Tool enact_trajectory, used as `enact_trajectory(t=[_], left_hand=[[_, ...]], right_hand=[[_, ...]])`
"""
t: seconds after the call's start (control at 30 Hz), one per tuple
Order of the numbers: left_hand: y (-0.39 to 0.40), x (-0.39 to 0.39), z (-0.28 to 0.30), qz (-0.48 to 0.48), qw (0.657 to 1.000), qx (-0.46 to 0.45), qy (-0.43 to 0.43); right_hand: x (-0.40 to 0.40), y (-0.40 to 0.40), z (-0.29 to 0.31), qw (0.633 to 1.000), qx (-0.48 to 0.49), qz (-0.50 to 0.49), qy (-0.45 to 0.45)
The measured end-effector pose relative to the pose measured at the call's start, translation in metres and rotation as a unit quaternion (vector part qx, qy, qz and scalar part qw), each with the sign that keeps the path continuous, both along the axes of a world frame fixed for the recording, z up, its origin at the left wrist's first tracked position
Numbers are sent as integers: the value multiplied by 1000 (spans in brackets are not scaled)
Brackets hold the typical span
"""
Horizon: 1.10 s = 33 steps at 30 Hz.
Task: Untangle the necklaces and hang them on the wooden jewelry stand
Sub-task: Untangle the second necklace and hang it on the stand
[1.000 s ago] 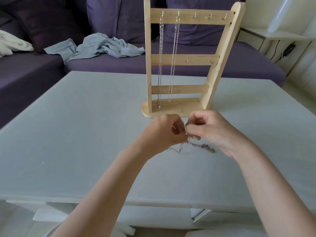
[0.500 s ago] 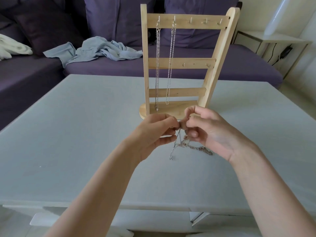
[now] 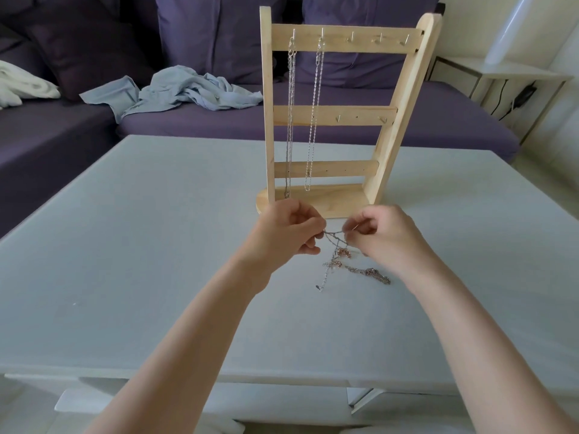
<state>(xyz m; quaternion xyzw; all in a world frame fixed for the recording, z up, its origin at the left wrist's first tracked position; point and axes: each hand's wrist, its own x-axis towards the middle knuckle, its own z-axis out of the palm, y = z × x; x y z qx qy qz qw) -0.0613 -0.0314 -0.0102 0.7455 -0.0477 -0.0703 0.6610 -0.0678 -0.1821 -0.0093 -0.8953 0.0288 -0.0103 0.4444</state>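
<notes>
Left hand (image 3: pixel 286 230) and right hand (image 3: pixel 380 233) each pinch the tangled necklaces (image 3: pixel 341 261), fingers clamped on a chain stretched between them to loosen the knot; the wooden jewelry stand (image 3: pixel 329 202) waits at 12 o'clock

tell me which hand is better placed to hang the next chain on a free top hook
Right, probably. The right hand sits below the free hooks on the stand; the left hand is under the hanging necklaces. Both pinch the tangle.
</notes>
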Motion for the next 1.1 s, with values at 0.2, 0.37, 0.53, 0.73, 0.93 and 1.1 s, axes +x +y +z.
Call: enact_trajectory(t=[0.2,0.37,0.53,0.73,0.93,1.1], left_hand=[[0,1,-2,13,1000,6,-6],[-3,1,-3,8,1000,-3,12],[-3,1,-3,-5,999,-30,39],[3,3,0,15,987,-138,80],[6,7,-3,64,984,-150,70],[1,5,-5,66,978,-169,98]], right_hand=[[1,-5,1,983,157,-86,-32],[0,-1,7,897,427,-107,37],[-1,-2,8,856,506,-89,60],[-6,0,8,965,257,11,56],[-5,0,8,983,175,30,56],[0,1,-3,996,-14,-49,-75]])
